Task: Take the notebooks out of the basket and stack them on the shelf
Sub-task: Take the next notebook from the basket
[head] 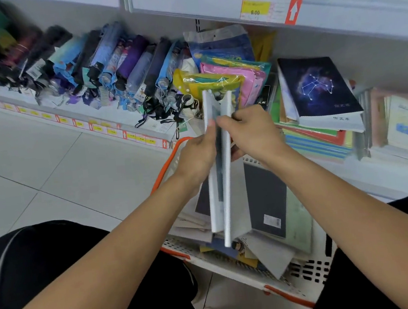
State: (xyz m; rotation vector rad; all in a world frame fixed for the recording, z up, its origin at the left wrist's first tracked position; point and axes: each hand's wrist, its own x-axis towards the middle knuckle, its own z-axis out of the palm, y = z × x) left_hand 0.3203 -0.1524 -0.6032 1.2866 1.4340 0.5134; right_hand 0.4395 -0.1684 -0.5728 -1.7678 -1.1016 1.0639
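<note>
**Two notebooks held edge-up over the basket**

Left hand [198,160] and right hand [251,133] are both gripping, fingers curled, two white-edged notebooks [221,167] above the white basket [307,269]. Constellation notebook stack [317,90] is lying on the shelf [391,178]; folded umbrellas [111,63] are crowding left.

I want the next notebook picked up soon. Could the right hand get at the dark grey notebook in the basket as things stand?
Probably not yet: the right hand and left hand both grip upright notebooks. The dark grey notebook lies uncovered below.

Two white-edged notebooks [221,167] held upright above the basket [235,260]
</note>
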